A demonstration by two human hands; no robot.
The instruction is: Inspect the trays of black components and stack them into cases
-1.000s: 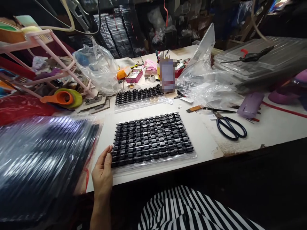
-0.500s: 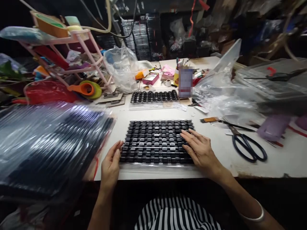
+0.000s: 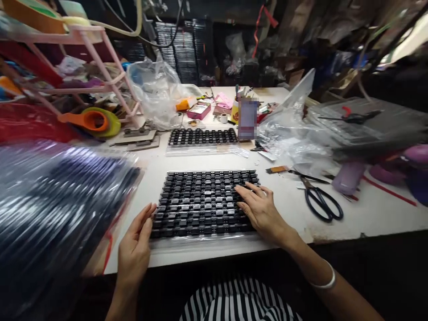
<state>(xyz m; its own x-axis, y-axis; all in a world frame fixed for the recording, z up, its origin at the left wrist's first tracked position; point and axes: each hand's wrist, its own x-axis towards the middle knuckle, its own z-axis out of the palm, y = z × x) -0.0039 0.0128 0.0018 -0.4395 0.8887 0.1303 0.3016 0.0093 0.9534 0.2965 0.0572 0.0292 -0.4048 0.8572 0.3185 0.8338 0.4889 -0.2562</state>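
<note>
A clear plastic tray [image 3: 203, 239] filled with rows of small black parts [image 3: 207, 200] lies flat on the white table [image 3: 294, 218]. At its left edge is my left hand [image 3: 135, 243], fingers extended and thumb apart, fingertips against the side. My right hand [image 3: 264, 211] rests palm down over the tray's right side, its fingers spread on the black parts; the parts beneath it are hidden. Farther back lies a second clear tray [image 3: 200, 150] with similar black parts [image 3: 202, 136].
Plastic-wrapped black trays [image 3: 67, 200] are stacked on the left. Black-handled scissors [image 3: 323, 203] and an orange-handled cutter [image 3: 278, 169] lie on the right, near crumpled clear plastic [image 3: 294, 133]. A pink rack [image 3: 96, 58] stands back left. A screen [image 3: 248, 118] stands behind the trays.
The view has turned slightly right, so everything sits farther left in the picture. Both hands keep about the same places on the tray.
</note>
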